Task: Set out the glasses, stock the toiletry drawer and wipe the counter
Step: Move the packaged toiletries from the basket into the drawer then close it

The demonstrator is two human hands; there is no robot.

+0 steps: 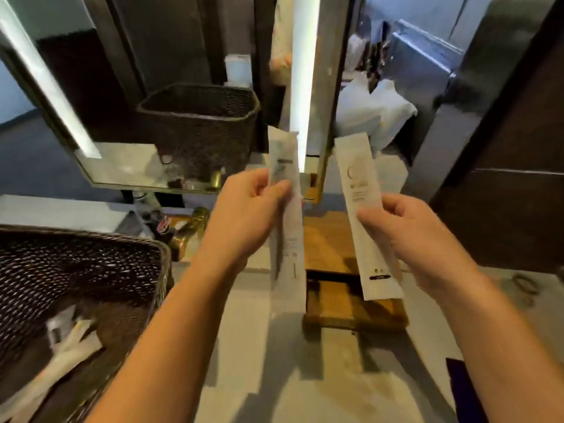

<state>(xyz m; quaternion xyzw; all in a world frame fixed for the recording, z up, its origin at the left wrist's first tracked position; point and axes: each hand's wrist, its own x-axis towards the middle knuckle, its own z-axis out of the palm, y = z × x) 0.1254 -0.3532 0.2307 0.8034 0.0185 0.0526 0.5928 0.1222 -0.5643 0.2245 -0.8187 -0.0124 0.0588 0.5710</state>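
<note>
Two bare forearms enter from the bottom edge. Nearest left: one dark woven basket (91,270), oval rim, coarse wicker; white paper-wrapped items (70,340) lie inside, count unclear through blur. Pale grey counter (259,377), matte and mottled, runs underneath.

Two hands, two sachets, one each. Left hand (244,215): fingers and thumb curled round a long, flat white paper sachet (287,224), held near upright; dark print at its upper part, a thin dark shape along its length, possibly the contents showing through. Right hand (406,236): thumb and fingers pinching a second long white sachet (363,221), tilted with its top toward the left, round pale logo near the top, black mark near the bottom. The sachets are apart, both held above the drawer.

One wooden toiletry drawer unit (329,239) stands on the counter beneath them, warm brown grain, its drawer (335,303) pulled open toward the viewer.

Behind: one brass-coloured tap (195,221), one dark can or bottle (163,224) beside it. Farthest: one framed mirror (128,87) with lit vertical strips, reflecting the basket; white plastic bags (375,111) at right.
</note>
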